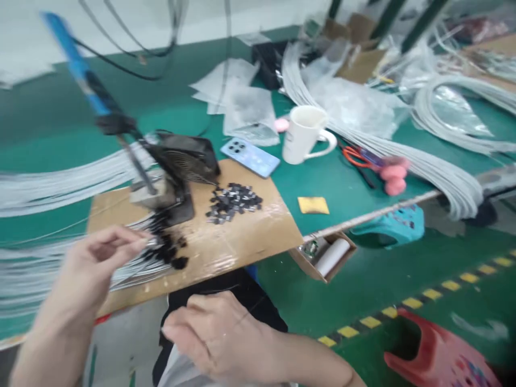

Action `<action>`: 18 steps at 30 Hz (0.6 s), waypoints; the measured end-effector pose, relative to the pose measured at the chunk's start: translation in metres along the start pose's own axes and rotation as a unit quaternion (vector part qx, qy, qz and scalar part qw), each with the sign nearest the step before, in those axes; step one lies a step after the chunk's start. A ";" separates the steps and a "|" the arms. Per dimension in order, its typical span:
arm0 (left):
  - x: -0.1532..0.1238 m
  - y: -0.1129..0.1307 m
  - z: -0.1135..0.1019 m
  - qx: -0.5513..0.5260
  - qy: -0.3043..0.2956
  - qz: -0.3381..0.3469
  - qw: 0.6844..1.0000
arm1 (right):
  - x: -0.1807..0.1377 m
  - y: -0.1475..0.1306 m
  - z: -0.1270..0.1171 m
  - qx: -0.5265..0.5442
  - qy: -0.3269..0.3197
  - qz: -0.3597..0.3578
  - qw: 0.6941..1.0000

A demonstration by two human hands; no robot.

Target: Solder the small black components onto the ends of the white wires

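Observation:
My left hand [94, 263] hovers over the near left edge of a brown cardboard sheet [242, 236], fingers pinched on thin white cables [48, 269] that end in small black connectors [169, 250]. My right hand [217, 333] is low over my lap, fingers curled closed; what it holds is hidden. A pile of small black parts [234, 203] lies in the middle of the cardboard. A blue-handled soldering iron [86, 80] stands in a holder [151, 193] beside a small black fan [189, 158].
A phone [250, 156], a white mug [304, 133], orange scissors [358, 157], a yellow sponge [313, 205] and bundles of white cable [443, 172] lie on the green bench [60, 118]. A small cardboard box [324, 255] hangs under its edge. A red stool [439, 355] stands on the floor.

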State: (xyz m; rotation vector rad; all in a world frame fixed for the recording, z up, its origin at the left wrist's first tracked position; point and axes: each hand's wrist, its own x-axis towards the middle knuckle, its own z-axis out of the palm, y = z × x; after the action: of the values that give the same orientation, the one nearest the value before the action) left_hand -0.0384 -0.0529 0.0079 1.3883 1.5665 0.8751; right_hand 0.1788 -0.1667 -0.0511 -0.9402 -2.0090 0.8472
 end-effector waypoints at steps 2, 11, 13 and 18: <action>-0.007 0.011 0.007 -0.073 -0.031 -0.024 0.997 | 0.023 -0.011 0.001 0.179 0.009 0.005 0.984; -0.005 -0.001 0.008 -0.241 -0.108 -0.124 0.957 | 0.070 -0.021 0.020 0.399 0.063 0.104 0.909; 0.000 -0.003 0.008 -0.255 -0.127 -0.142 0.948 | 0.067 -0.018 0.017 0.395 0.072 0.134 0.906; 0.004 0.001 0.006 -0.260 -0.156 -0.165 0.938 | 0.033 -0.021 -0.039 0.378 0.128 0.190 0.897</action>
State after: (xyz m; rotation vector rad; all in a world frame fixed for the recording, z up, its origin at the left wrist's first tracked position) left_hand -0.0324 -0.0486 0.0053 0.8066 1.1641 0.7461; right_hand 0.1894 -0.1402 -0.0037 -0.9122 -1.1088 1.4853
